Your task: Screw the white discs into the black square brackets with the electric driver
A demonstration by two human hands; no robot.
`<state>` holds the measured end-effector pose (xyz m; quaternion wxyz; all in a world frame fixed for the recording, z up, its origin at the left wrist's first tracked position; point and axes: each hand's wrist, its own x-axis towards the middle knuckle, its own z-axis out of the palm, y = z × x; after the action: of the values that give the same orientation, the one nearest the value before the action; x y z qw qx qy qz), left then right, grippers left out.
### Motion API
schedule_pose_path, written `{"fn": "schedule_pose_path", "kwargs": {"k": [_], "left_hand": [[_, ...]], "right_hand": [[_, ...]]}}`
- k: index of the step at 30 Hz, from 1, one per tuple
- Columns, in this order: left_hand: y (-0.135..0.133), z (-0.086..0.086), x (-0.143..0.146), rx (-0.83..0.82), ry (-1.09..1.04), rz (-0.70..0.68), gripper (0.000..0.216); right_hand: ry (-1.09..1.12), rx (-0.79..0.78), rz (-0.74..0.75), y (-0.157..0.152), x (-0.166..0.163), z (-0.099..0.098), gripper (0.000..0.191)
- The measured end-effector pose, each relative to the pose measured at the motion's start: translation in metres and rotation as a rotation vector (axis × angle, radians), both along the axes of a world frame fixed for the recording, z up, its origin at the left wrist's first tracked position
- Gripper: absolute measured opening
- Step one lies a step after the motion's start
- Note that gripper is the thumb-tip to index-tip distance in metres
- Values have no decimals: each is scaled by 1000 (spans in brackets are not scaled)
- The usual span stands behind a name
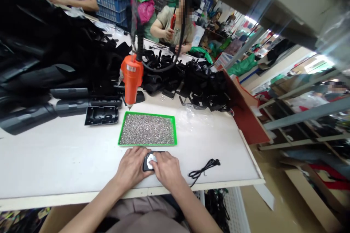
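Note:
Near the front edge of the white table, my left hand (pixel 133 165) and my right hand (pixel 167 169) close round a small dark grey plastic piece (pixel 147 163) with a white patch on its face. My left fingers grip its left side. My right thumb presses by the white patch, and the right fingers cover the far end. Just beyond the hands lies a green tray (pixel 175 131) full of tiny metal screws. An orange electric screwdriver (pixel 131 80) hangs upright above the tray's far left corner. To the right of my hands rests a coiled black cable (pixel 203 169).
An open black housing shell (pixel 101 115) and dark curved covers (pixel 72 107) lie left of the tray. A heap of black parts (pixel 188 80) fills the back. Clear plastic film (pixel 193 116) lies right. Two people (pixel 175 25) sit across the table, one holding a red tool.

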<state>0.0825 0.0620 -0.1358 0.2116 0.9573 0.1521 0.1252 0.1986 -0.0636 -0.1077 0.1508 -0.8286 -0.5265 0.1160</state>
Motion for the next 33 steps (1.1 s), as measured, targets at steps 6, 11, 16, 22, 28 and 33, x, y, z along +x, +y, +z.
{"fn": "schedule_pose_path", "kwargs": {"k": [6, 11, 16, 22, 28, 33], "left_hand": [[-1, 3, -7, -5, 21, 75, 49], [-23, 19, 4, -57, -228, 90, 53], [-53, 37, 36, -237, -391, 44, 39], [-59, 32, 18, -826, -259, -58, 39], [-58, 17, -19, -1606, -195, 138, 68], [-49, 30, -49, -1694, -390, 402, 57]], "right_hand": [[788, 524, -394, -15, 32, -3, 29], [1461, 780, -595, -23, 27, -14, 36], [1374, 861, -596, -28, 0, -19, 26], [561, 425, -216, -98, 35, -1, 33], [-366, -95, -185, -164, 82, -26, 45], [-328, -88, -187, -156, 59, 2, 22]]}}
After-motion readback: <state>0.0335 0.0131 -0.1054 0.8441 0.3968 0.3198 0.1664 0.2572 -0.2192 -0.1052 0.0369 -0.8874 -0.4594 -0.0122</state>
